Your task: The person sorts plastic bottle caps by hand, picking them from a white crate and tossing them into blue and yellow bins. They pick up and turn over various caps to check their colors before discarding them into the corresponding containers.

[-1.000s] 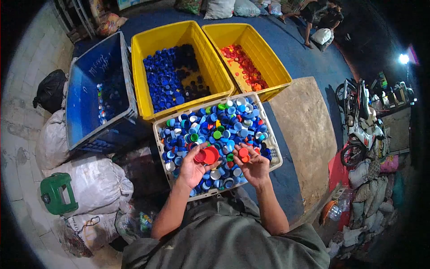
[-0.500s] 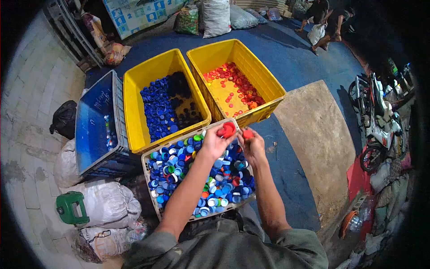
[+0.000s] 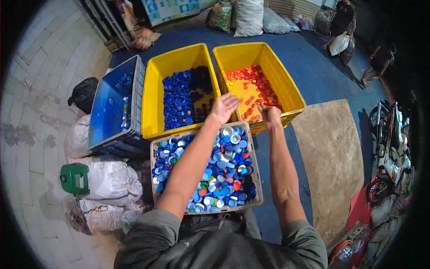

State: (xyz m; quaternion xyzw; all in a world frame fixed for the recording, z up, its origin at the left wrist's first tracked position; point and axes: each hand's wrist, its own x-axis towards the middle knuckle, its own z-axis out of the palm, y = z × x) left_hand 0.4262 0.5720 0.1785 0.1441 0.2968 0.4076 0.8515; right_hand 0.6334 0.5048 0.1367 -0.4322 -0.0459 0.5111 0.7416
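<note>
Two yellow bins sit side by side on the blue floor: the right-hand bin (image 3: 286, 83) has red caps (image 3: 251, 83) scattered across its bottom, and the left-hand bin (image 3: 152, 98) holds blue caps (image 3: 179, 98). A blue crate (image 3: 109, 107) leans beside them. Nearer the person is a pale basket (image 3: 224, 210) heaped with mixed caps (image 3: 224, 175). The left hand (image 3: 224, 107) hangs spread and empty over the red-cap bin's near corner. The right hand (image 3: 270, 112) is curled downward over that bin's near rim; from here I can't tell whether it grips anything.
</note>
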